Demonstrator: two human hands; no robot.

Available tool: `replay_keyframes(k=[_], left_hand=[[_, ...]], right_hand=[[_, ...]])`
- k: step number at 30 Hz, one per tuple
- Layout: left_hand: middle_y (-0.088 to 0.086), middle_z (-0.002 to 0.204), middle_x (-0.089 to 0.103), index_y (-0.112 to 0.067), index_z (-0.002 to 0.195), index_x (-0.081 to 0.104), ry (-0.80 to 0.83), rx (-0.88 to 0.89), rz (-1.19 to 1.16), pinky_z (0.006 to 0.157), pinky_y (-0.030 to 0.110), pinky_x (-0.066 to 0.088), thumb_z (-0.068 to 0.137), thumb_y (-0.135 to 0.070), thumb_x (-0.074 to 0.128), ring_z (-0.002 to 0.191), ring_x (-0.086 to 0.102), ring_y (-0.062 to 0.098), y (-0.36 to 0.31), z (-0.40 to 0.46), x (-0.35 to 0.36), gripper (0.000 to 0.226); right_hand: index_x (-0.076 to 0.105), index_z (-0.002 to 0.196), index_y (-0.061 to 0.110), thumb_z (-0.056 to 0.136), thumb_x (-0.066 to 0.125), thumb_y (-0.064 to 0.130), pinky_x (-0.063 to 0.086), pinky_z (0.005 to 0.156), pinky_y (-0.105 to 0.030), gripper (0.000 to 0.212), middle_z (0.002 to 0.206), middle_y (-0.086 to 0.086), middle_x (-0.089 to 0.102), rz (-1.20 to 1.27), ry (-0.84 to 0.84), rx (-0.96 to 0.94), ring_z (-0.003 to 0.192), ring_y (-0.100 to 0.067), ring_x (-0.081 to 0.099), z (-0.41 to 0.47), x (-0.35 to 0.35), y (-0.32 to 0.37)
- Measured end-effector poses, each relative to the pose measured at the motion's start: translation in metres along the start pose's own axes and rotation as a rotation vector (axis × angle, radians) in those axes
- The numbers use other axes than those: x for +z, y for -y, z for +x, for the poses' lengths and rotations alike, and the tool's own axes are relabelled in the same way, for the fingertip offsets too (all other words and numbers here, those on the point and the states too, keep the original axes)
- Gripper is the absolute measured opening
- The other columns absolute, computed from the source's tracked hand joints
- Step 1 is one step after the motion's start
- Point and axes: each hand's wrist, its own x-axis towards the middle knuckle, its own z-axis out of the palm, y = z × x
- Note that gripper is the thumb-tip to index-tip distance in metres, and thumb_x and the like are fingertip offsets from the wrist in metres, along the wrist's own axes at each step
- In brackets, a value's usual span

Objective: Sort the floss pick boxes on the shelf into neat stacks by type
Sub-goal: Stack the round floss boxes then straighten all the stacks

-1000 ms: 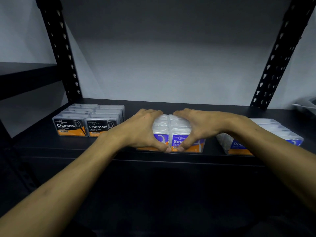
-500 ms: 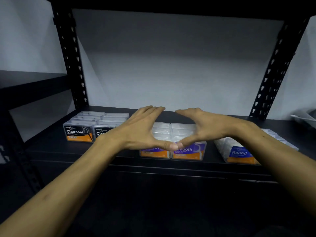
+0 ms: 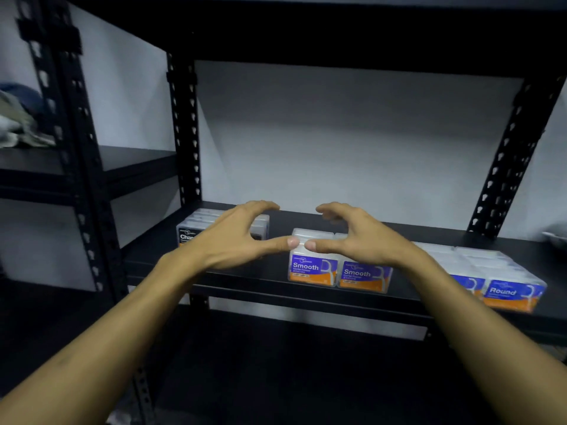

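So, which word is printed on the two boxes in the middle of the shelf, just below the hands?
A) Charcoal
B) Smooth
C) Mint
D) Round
B: the two middle boxes both read "Smooth" on their purple and orange front labels, while the Charcoal boxes sit to the left and the Round boxes to the right.

Both hands lifted off the Smooth boxes (image 3: 337, 271). The left hand (image 3: 236, 240) and right hand (image 3: 356, 240) rose clear with fingers spread and curled, thumb tips drawing slightly apart, uncovering both purple labels that were earlier hidden.
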Motion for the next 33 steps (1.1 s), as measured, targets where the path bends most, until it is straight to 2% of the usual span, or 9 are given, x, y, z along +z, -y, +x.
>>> replay_keyframes(k=[4, 8, 11, 14, 17, 24, 26, 30, 33], left_hand=[[-0.014, 0.145, 0.051, -0.038, 0.143, 0.046, -0.062, -0.067, -0.099, 0.111, 0.039, 0.040, 0.066, -0.088, 0.056, 0.130, 0.049, 0.007, 0.022, -0.017, -0.015, 0.093], [-0.019, 0.141, 0.054, -0.040, 0.140, 0.049, -0.149, -0.110, -0.188, 0.108, 0.036, 0.042, 0.070, -0.082, 0.060, 0.127, 0.050, 0.004, 0.048, -0.031, -0.021, 0.082], [-0.016, 0.141, 0.053, -0.038, 0.140, 0.050, -0.211, -0.151, -0.224, 0.101, 0.030, 0.040, 0.074, -0.076, 0.064, 0.126, 0.050, 0.005, 0.071, -0.035, -0.021, 0.077], [-0.013, 0.139, 0.054, -0.037, 0.139, 0.050, -0.266, -0.201, -0.251, 0.106, 0.036, 0.043, 0.070, -0.079, 0.063, 0.126, 0.051, 0.008, 0.096, -0.029, -0.020, 0.081], [-0.009, 0.142, 0.052, -0.033, 0.141, 0.049, -0.308, -0.214, -0.263, 0.099, 0.028, 0.040, 0.077, -0.070, 0.066, 0.126, 0.049, 0.008, 0.115, -0.019, -0.019, 0.076], [-0.008, 0.146, 0.050, -0.029, 0.145, 0.046, -0.313, -0.260, -0.330, 0.102, 0.025, 0.036, 0.079, -0.064, 0.069, 0.127, 0.047, 0.005, 0.152, 0.006, -0.013, 0.078], [-0.009, 0.147, 0.050, -0.027, 0.145, 0.045, -0.318, -0.281, -0.342, 0.101, 0.025, 0.035, 0.079, -0.063, 0.069, 0.125, 0.045, 0.003, 0.159, 0.013, -0.011, 0.079], [-0.007, 0.148, 0.050, -0.027, 0.146, 0.044, -0.318, -0.333, -0.382, 0.105, 0.030, 0.039, 0.077, -0.065, 0.069, 0.131, 0.048, 0.012, 0.170, 0.027, -0.004, 0.083], [-0.004, 0.144, 0.053, -0.025, 0.147, 0.044, -0.318, -0.380, -0.433, 0.107, 0.034, 0.043, 0.077, -0.064, 0.069, 0.127, 0.053, 0.014, 0.176, 0.033, 0.004, 0.084]], right_hand=[[0.045, 0.144, 0.025, 0.078, 0.071, 0.061, 0.045, 0.104, -0.034, 0.079, 0.148, 0.004, 0.051, 0.202, -0.076, 0.033, 0.128, -0.011, 0.052, -0.003, 0.020, 0.019], [0.048, 0.141, 0.023, 0.082, 0.070, 0.055, 0.042, 0.098, -0.028, 0.071, 0.144, 0.004, 0.054, 0.333, -0.155, 0.068, 0.124, -0.009, 0.052, 0.003, 0.042, 0.037], [0.047, 0.143, 0.021, 0.083, 0.072, 0.052, 0.042, 0.096, -0.027, 0.072, 0.140, 0.003, 0.055, 0.382, -0.194, 0.093, 0.123, -0.011, 0.054, 0.013, 0.057, 0.051], [0.045, 0.144, 0.019, 0.084, 0.073, 0.048, 0.042, 0.095, -0.026, 0.072, 0.140, 0.002, 0.054, 0.400, -0.222, 0.119, 0.124, -0.012, 0.054, 0.025, 0.071, 0.064], [0.043, 0.145, 0.016, 0.085, 0.072, 0.045, 0.043, 0.103, -0.031, 0.073, 0.146, -0.001, 0.050, 0.370, -0.239, 0.139, 0.130, -0.015, 0.050, 0.040, 0.088, 0.075], [0.034, 0.149, 0.013, 0.088, 0.068, 0.043, 0.039, 0.107, -0.035, 0.077, 0.152, -0.006, 0.038, 0.353, -0.309, 0.257, 0.135, -0.024, 0.044, 0.075, 0.122, 0.088], [0.035, 0.147, 0.012, 0.088, 0.069, 0.042, 0.039, 0.103, -0.033, 0.075, 0.149, -0.007, 0.038, 0.362, -0.346, 0.292, 0.132, -0.024, 0.046, 0.083, 0.132, 0.088], [0.040, 0.144, 0.011, 0.086, 0.070, 0.042, 0.039, 0.098, -0.031, 0.072, 0.144, -0.008, 0.043, 0.444, -0.412, 0.368, 0.128, -0.024, 0.049, 0.098, 0.151, 0.083], [0.042, 0.144, 0.011, 0.084, 0.070, 0.046, 0.041, 0.098, -0.031, 0.075, 0.144, -0.007, 0.049, 0.542, -0.443, 0.424, 0.126, -0.023, 0.052, 0.107, 0.160, 0.073]])
